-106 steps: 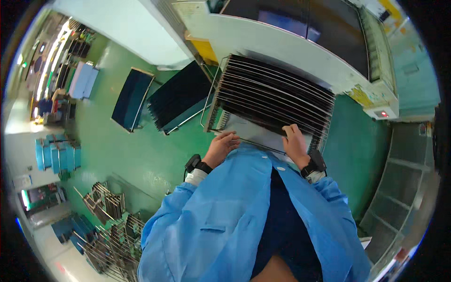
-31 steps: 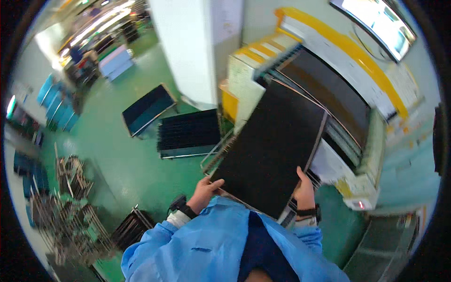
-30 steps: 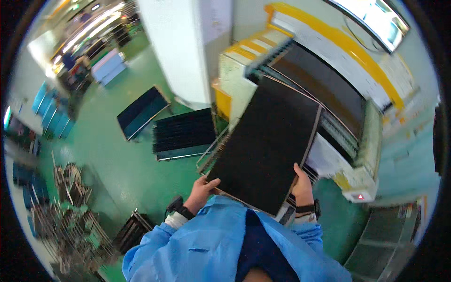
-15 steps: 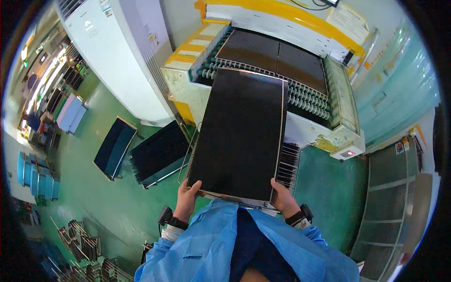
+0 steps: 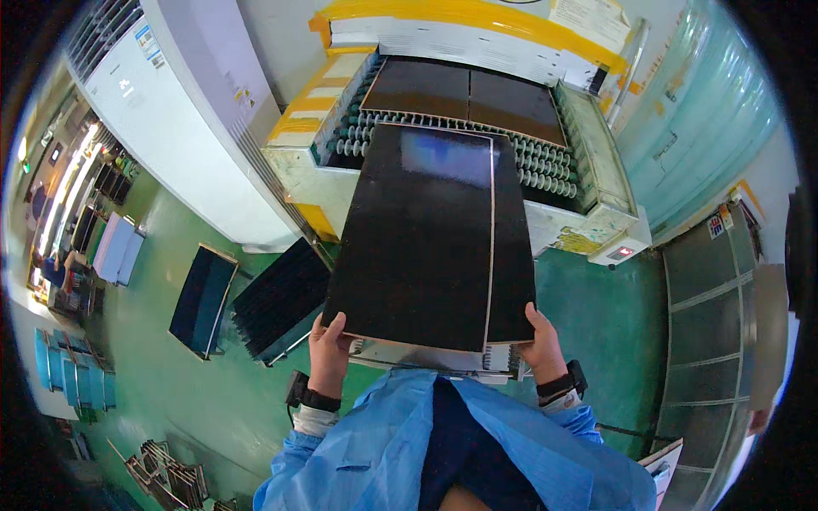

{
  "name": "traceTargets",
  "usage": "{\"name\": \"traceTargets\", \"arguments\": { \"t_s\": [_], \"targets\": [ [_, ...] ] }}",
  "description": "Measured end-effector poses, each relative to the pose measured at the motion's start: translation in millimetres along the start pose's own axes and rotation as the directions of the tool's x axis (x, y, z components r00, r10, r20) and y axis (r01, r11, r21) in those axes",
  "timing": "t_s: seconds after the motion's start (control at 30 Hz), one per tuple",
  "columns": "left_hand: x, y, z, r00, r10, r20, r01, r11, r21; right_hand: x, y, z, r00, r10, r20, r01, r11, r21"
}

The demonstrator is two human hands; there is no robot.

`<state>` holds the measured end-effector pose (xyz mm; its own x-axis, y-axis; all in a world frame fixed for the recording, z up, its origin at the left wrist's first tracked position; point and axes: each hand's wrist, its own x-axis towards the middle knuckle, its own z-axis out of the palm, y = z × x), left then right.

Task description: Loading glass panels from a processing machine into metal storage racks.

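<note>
Two flat black panels with thin copper-coloured edges lie overlapped in front of my body. My left hand (image 5: 329, 349) grips the near left corner of the upper black panel (image 5: 409, 238), thumb on top. The lower black panel (image 5: 513, 255) shows as a strip along the right side, and my right hand (image 5: 543, 345) holds its near right corner, thumb on top. The fingers under both panels are hidden. The far ends of the panels reach the front of a roller conveyor machine (image 5: 601, 213); whether they rest on it I cannot tell.
Two more dark panels (image 5: 422, 89) lie on the machine's green rollers (image 5: 545, 170). A rack of dark panels (image 5: 281, 298) and a tilted dark panel (image 5: 203, 298) stand at the left, near a tall white cabinet (image 5: 179, 128). A grey metal frame (image 5: 707, 341) stands at the right.
My right hand has moved right, and the lower panel now sticks out farther past the upper one. A bluish reflection has appeared on the upper panel. The view has shifted a little.
</note>
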<state>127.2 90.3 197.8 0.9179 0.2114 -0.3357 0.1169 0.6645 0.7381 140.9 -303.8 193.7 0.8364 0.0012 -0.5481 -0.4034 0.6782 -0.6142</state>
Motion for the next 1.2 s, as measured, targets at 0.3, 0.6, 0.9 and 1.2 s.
{"name": "traceTargets", "arguments": {
  "t_s": [0.3, 0.6, 0.9, 1.2],
  "targets": [
    [28.9, 18.6, -1.6, 1.0, 0.028, -0.011, -0.028, 1.0, 0.004, 1.6, -37.2, -53.4, 0.986, -0.156, -0.051, 0.16, 0.983, 0.095],
    [47.1, 5.0, -4.4, 0.989, 0.043, 0.14, -0.025, 0.992, -0.126, 2.6, -51.2, -50.5, 0.936, -0.324, -0.135, 0.35, 0.895, 0.277],
    [76.2, 12.1, -5.7, 0.984, 0.11, 0.139, -0.08, 0.976, -0.203, 31.1, -8.9, -47.2, 0.984, -0.178, -0.027, 0.178, 0.949, 0.261],
    [99.0, 24.6, -7.5, 0.978, 0.127, 0.166, -0.104, 0.984, -0.144, 21.5, -49.0, -36.0, 0.955, -0.289, -0.063, 0.296, 0.933, 0.207]
  ]
}}
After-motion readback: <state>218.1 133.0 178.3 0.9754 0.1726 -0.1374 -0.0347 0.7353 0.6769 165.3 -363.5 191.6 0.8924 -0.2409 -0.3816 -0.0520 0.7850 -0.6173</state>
